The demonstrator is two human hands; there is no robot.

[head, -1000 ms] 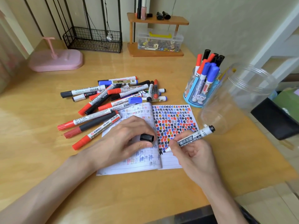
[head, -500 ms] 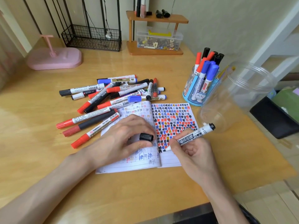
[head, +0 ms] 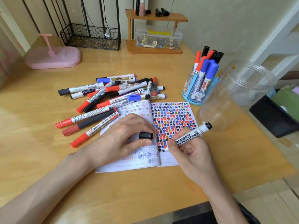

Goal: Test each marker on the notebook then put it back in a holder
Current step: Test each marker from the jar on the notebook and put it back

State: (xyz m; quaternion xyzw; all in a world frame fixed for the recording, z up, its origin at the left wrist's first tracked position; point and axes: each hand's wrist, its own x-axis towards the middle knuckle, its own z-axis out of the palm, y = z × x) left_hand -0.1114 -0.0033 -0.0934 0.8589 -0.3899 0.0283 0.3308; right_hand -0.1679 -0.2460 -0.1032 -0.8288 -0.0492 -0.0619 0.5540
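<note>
Loose markers (head: 103,101) lie heaped left of the desk's (head: 32,135) middle, some overlapping the open notebook's (head: 142,162) far-left corner. The left hand (head: 119,139) rests on the left page, thumb and curled fingers pinching a black cap (head: 145,135). The right hand (head: 192,156) grips the uncapped white marker (head: 189,136), tip touching the right page. Toward the desk's right edge stand a blue holder (head: 192,92) of markers and a clear jar (head: 234,94), just beside each other.

L hand (head: 123,139) palm down, pinches cap (head: 145,135) w/ thumb+finger; R hand (head: 192,154) grips marker (head: 191,137), writing pose.
</note>
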